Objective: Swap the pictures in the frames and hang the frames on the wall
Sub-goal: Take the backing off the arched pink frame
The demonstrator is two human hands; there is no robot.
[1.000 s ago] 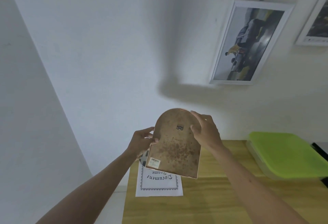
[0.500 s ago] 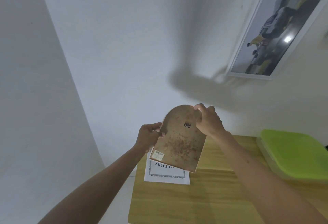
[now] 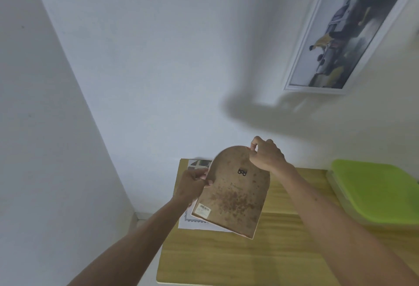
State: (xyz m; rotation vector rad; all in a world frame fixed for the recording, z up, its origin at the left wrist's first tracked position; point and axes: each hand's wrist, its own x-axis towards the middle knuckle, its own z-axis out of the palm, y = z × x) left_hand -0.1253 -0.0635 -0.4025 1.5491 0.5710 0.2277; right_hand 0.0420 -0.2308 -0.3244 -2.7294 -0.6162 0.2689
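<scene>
I hold an arched frame (image 3: 233, 192) above the table with its stained brown back toward me; a small black hanger sits near its top and a barcode sticker at its lower left. My left hand (image 3: 192, 183) grips its left edge. My right hand (image 3: 266, 155) pinches the top right of the arch. Its front is hidden. A white-framed car picture (image 3: 349, 34) hangs on the wall at the upper right. Under the frame a white document sheet (image 3: 192, 223) lies on the table, and another picture (image 3: 197, 163) shows at the table's back corner.
The wooden table (image 3: 226, 260) stands against the white wall, its left edge near a room corner. A lime-green lidded box (image 3: 374, 190) rests on the table's right side. Bare white wall (image 3: 158, 70) spreads to the left of the hung picture.
The view swung left and up, so the hung picture slid to the upper right. My right hand shifted from the frame's right side to pinching the top of the arch.
</scene>
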